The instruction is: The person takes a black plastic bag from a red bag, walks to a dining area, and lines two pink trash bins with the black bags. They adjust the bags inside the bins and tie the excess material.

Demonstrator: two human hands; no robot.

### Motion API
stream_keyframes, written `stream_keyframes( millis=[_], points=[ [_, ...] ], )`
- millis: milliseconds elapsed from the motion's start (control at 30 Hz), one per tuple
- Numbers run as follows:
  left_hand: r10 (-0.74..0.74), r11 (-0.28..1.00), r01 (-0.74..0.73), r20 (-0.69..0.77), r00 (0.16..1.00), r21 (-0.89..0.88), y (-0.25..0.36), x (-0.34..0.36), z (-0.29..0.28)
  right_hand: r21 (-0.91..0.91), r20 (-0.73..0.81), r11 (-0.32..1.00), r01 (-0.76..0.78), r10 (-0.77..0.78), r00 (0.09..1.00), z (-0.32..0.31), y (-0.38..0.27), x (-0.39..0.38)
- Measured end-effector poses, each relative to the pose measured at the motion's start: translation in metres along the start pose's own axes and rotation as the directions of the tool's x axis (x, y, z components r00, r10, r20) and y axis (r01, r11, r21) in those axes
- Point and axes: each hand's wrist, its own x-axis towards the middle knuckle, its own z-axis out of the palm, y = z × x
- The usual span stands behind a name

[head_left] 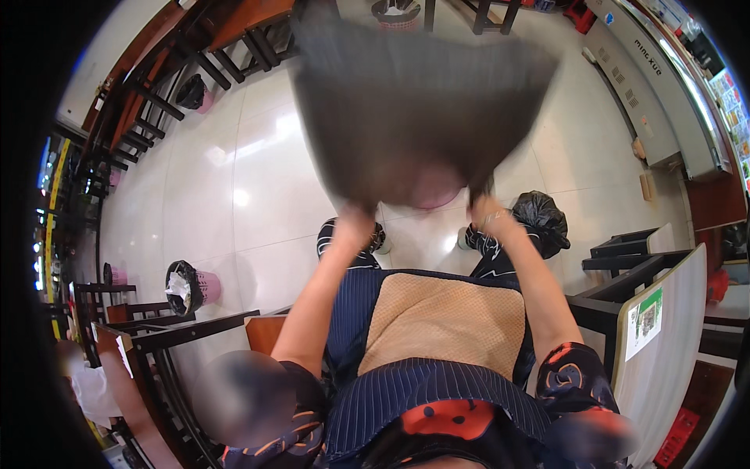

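Note:
A black plastic bag (414, 102) billows out in front of me, spread wide and smeared by motion. My left hand (355, 224) is closed on its near left edge. At the near right edge, my right hand (486, 213) grips the same bag. Under the bag's near edge shows a rounded pink shape (430, 191), mostly hidden, perhaps a bin. Beside my right leg sits a bunched black garbage bag (541, 219) on the floor.
To the left stand pink bins with black liners (205, 288), (207, 102). A lined bin (396, 14) is at the far side. Wooden tables (254, 19) and dark-framed stools flank the tiled floor (266, 195). A table (660, 336) is close on my right; a grey cabinet (648, 94) stands beyond.

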Motion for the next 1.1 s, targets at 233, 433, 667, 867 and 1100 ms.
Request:
stream_keyframes(
  millis=[233, 433, 667, 867, 1100],
  points=[
    [0.026, 0.183, 0.435, 0.447, 0.894, -0.881, 0.051, -0.075, 0.024, 0.906, 0.343, 0.314, -0.283, -0.157, 0.926, -0.013, -0.049, -0.091],
    [0.178, -0.647, 0.355, 0.318, 0.931, -0.675, 0.104, -0.057, -0.029, 0.972, 0.177, -0.163, -0.167, 0.045, 0.983, -0.029, -0.103, -0.081],
    [0.255, 0.348, 0.251, 0.349, 0.902, -0.903, 0.086, -0.041, -0.095, 0.986, 0.11, 0.121, -0.11, 0.014, 0.994, -0.041, -0.08, -0.08],
    [0.773, 0.341, -0.627, -0.17, 0.611, -0.7, 0.114, 0.008, -0.12, 0.822, 0.332, 0.568, -0.035, -0.43, 0.84, -0.108, -0.075, -0.083],
    [0.571, 0.612, -0.348, 0.092, 0.815, -0.71, 0.115, 0.047, -0.061, 0.992, 0.08, -0.105, -0.074, 0.05, 0.996, -0.157, -0.006, -0.1]
  ],
)
